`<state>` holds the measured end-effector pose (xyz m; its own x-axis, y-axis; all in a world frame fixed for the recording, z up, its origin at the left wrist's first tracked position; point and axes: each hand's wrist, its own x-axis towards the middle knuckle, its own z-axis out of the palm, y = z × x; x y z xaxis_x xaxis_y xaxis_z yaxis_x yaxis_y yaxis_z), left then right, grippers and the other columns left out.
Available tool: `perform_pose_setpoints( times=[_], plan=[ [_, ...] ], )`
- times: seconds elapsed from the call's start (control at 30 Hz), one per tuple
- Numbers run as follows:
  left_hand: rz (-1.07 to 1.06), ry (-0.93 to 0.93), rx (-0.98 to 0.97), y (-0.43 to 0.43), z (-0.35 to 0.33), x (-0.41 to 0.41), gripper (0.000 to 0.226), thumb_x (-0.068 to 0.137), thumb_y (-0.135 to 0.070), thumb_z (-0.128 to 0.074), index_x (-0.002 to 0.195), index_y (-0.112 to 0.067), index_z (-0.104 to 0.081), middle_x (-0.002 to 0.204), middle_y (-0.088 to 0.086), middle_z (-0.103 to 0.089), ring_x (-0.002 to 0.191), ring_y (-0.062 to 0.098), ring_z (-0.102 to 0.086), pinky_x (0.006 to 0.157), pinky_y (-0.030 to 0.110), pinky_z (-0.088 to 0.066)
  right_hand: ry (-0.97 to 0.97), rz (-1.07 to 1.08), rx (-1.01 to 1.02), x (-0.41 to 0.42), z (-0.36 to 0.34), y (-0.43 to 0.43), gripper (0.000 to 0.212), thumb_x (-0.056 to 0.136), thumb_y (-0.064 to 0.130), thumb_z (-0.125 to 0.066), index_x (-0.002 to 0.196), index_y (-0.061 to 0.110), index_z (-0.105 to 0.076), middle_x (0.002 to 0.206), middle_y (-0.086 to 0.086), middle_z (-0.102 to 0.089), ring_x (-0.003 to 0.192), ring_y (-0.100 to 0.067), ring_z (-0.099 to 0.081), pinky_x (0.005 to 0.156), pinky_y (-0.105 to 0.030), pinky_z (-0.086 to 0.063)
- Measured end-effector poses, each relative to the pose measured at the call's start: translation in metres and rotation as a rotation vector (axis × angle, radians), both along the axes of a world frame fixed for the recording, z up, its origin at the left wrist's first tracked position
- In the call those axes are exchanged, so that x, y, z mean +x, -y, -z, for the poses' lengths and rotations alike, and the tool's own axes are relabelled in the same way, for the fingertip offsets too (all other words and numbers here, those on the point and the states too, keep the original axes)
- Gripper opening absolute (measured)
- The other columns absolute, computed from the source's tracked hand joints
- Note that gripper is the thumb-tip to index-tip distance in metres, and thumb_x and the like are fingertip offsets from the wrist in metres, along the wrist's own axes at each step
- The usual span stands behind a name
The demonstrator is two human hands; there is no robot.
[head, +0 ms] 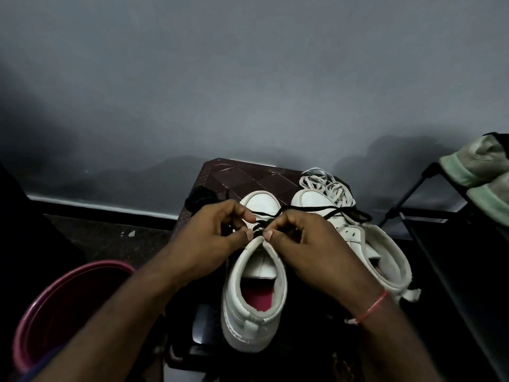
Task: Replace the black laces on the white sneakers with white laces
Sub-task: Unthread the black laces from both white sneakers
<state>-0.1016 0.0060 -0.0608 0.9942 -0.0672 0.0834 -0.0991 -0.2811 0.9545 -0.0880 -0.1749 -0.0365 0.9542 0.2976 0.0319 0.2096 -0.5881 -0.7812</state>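
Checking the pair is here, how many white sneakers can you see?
2. The middle sneaker has its black lace pinched by the left hand and right hand; the other sneaker sits to its right.

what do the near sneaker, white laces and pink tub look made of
Near sneaker: smooth white leather or imitation, slight sheen, stitched panels. White laces: flat woven fabric, matte, lying in limp loops. Pink tub: probably moulded plastic, smooth glossy rim.
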Motion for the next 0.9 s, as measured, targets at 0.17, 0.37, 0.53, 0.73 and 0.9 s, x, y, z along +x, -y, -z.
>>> perform_pose_setpoints(
  times=[0.17, 0.37, 0.53, 0.73, 0.9],
  plan=[
    [-0.094, 0.066, -0.211, 0.011, -0.003, 0.01, 0.017, 0.091, -0.001, -0.061, 0.087, -0.017, -0.058, 0.075, 0.002, -0.064, 0.067, 0.017, -0.064, 0.066, 0.032, -0.053, -0.018, 0.015, 0.19, 0.0, -0.003, -0.002, 0.013, 0.09, 0.013, -0.064, 0.08, 0.02, -0.064, 0.067, 0.003, -0.068, 0.057, -0.002, -0.058, 0.057, -0.021, -0.044],
    [-0.022, 0.16, -0.298, 0.019, -0.003, 0.012, 0.014, 0.082, -0.011, -0.063, 0.089, -0.023, -0.061, 0.085, 0.002, -0.066, 0.083, 0.021, -0.064, 0.08, 0.038, -0.054, -0.043, 0.081, 0.123, 0.005, 0.007, -0.003, 0.007, 0.084, 0.025, -0.072, 0.088, 0.023, -0.066, 0.069, 0.001, -0.066, 0.051, -0.002, -0.052, 0.057, -0.025, -0.044],
    [-0.146, 0.177, -0.113, 0.012, -0.005, 0.007, 0.035, 0.082, 0.005, -0.064, 0.096, -0.025, -0.056, 0.098, 0.003, -0.061, 0.087, 0.011, -0.063, 0.074, 0.025, -0.053, 0.128, 0.193, 0.04, 0.008, 0.017, -0.01, 0.01, 0.085, 0.022, -0.067, 0.076, 0.02, -0.067, 0.064, 0.005, -0.066, 0.059, -0.008, -0.059, 0.063, -0.03, -0.05],
    [-0.086, -0.067, 0.163, 0.012, -0.003, 0.008, 0.005, 0.084, -0.019, -0.068, 0.079, -0.019, -0.069, 0.061, -0.011, -0.064, 0.049, -0.003, -0.05, 0.055, 0.018, -0.04, 0.017, 0.246, 0.258, 0.011, 0.018, -0.011, 0.019, 0.091, 0.029, -0.061, 0.075, 0.019, -0.063, 0.063, -0.003, -0.067, 0.059, -0.024, -0.063, 0.066, -0.046, -0.056],
    [0.104, -0.211, -0.011, 0.011, -0.014, 0.008, 0.011, 0.083, -0.023, -0.072, 0.083, -0.012, -0.07, 0.077, 0.004, -0.069, 0.069, 0.01, -0.059, 0.068, 0.028, -0.047, 0.001, 0.262, 0.273, 0.008, 0.012, -0.01, 0.03, 0.097, 0.033, -0.052, 0.079, 0.012, -0.063, 0.048, 0.004, -0.058, 0.042, -0.006, -0.051, 0.055, -0.033, -0.048]
  ],
)
